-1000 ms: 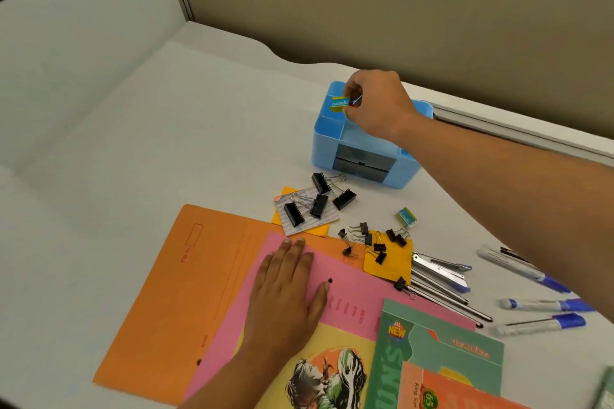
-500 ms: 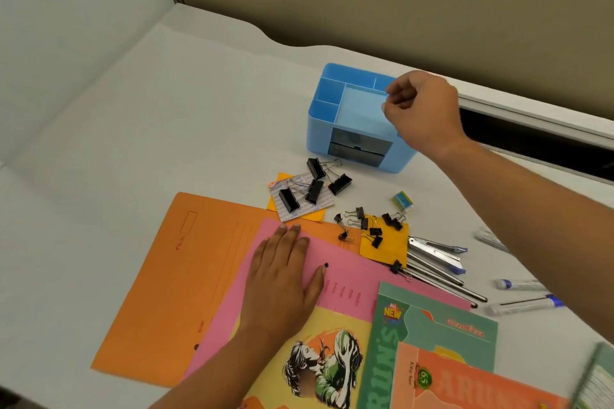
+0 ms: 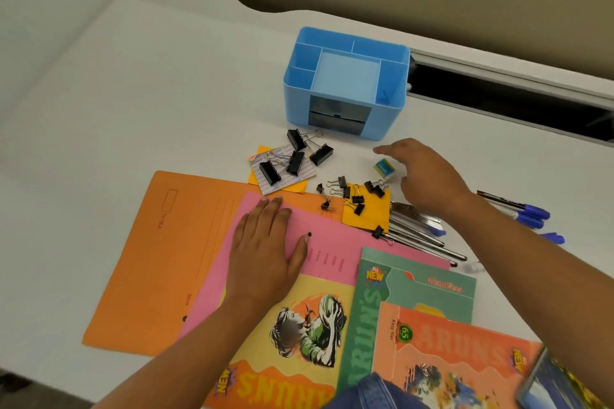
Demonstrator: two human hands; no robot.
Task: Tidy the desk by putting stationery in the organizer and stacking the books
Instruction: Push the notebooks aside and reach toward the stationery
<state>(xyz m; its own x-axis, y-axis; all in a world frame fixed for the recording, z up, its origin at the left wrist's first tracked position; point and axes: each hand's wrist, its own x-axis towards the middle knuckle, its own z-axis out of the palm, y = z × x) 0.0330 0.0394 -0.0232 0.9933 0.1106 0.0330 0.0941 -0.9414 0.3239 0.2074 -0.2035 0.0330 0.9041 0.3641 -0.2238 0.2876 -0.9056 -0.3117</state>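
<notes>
— Where's the small box (image 3: 383,167)?
— On the tabletop (image 3: 166,93), nine o'clock of the slack-fingered, empty right hand (image 3: 423,173) — the nearer one; the left hand (image 3: 265,242) lies spread on the pink folder (image 3: 332,236). Organizer (image 3: 295,106): eleven o'clock.

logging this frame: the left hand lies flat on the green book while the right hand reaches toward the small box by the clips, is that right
Not quite. The head view shows the left hand lying flat on the pink folder, not the green book, which lies further right. The rest holds: the right hand reaches toward the small box by the clips.
</notes>
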